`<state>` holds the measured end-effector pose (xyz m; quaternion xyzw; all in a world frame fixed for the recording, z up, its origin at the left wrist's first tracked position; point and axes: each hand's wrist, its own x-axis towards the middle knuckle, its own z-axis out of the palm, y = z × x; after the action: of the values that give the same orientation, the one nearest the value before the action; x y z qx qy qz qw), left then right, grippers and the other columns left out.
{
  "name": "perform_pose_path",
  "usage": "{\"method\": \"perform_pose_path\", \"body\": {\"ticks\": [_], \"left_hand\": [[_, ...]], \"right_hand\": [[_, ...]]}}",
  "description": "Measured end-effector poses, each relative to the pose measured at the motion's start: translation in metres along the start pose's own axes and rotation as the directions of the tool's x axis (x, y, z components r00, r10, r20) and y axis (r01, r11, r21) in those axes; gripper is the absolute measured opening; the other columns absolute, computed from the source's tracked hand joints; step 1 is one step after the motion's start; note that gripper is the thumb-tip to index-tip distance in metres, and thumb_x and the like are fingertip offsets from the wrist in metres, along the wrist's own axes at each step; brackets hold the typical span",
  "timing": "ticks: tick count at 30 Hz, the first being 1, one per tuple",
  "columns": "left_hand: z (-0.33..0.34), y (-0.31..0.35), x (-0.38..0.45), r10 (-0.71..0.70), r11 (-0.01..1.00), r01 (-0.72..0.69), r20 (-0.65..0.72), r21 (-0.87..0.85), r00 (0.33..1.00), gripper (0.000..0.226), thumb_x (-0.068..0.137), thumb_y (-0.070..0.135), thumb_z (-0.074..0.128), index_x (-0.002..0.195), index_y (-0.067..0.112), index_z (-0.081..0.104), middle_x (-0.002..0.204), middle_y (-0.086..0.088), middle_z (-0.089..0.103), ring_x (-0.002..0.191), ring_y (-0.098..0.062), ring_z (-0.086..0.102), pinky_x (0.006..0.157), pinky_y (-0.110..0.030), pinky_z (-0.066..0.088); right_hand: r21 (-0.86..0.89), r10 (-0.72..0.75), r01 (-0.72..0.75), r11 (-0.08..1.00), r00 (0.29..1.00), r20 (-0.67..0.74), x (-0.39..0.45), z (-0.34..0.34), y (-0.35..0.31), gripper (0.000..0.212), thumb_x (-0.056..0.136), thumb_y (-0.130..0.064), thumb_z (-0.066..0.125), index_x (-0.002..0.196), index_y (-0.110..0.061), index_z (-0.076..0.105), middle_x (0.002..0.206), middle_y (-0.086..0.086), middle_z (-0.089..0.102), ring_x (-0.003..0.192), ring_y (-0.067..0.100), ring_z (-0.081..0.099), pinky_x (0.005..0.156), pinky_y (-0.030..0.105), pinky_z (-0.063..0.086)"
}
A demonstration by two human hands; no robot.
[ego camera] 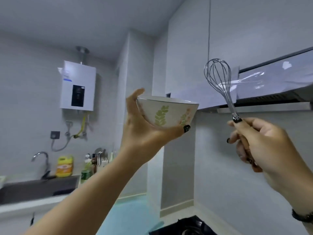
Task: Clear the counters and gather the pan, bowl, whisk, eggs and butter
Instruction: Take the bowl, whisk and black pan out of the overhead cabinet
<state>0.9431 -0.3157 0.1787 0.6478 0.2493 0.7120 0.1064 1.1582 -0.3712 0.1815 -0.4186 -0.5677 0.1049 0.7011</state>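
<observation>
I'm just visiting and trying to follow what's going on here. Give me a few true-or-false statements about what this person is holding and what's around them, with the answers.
1. The left hand holds a bowl with a green leaf pattern. True.
2. The right hand holds a wooden spoon. False: it grips a whisk by its handle, wires pointing up.
3. The whisk rests inside the bowl. False: the two are apart, one in each hand.
4. A yellow bottle stands beside the tap at the sink. True.
5. The bowl is held upside down. False: its rim faces up.
</observation>
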Motion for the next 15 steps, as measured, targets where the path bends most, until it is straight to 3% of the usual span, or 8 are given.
{"method": "perform_pose_path", "body": {"ticks": [4,7,11,15], "left_hand": [[-0.089,-0.048,0.01,0.027,0.987,-0.022,-0.029,0.162,0.999,0.109,0.041,0.049,0.092,0.126,0.05,0.023,0.11,0.014,0.053,0.098,-0.006,0.059,0.083,-0.031,0.056],[-0.145,-0.075,0.01,0.044,0.968,-0.03,-0.049,0.25,0.998,0.112,0.039,0.057,0.089,0.13,0.045,0.024,0.117,0.004,0.053,0.103,-0.017,0.06,0.082,-0.04,0.057],[-0.217,-0.106,0.0,0.021,0.947,0.004,-0.073,0.323,0.997,0.113,0.037,0.056,0.088,0.131,0.045,0.026,0.118,0.011,0.05,0.104,-0.01,0.058,0.081,-0.031,0.057],[-0.275,-0.139,-0.014,-0.025,0.931,0.058,-0.095,0.36,0.995,0.113,0.035,0.049,0.091,0.129,0.051,0.027,0.12,0.013,0.051,0.109,-0.016,0.059,0.086,-0.043,0.057]], "right_hand": [[0.049,0.034,-0.039,0.998,0.994,0.101,-0.014,0.092,0.022,0.022,0.094,-0.031,0.054,0.086,-0.014,0.066,0.063,0.011,0.06,0.035,0.013,0.038,0.037,0.015,0.022],[0.118,0.058,-0.079,0.99,0.983,0.175,-0.027,0.154,0.032,0.02,0.095,-0.029,0.054,0.088,-0.015,0.066,0.062,0.004,0.062,0.035,0.012,0.039,0.037,0.015,0.023],[0.213,0.116,-0.183,0.96,0.949,0.293,-0.046,0.244,0.046,0.019,0.095,-0.028,0.053,0.089,-0.016,0.066,0.062,-0.001,0.063,0.034,0.011,0.039,0.036,0.014,0.022],[0.288,0.158,-0.305,0.908,0.884,0.439,-0.065,0.327,0.065,0.019,0.096,-0.026,0.052,0.092,-0.013,0.065,0.063,0.002,0.062,0.033,0.012,0.037,0.035,0.013,0.021]]}}
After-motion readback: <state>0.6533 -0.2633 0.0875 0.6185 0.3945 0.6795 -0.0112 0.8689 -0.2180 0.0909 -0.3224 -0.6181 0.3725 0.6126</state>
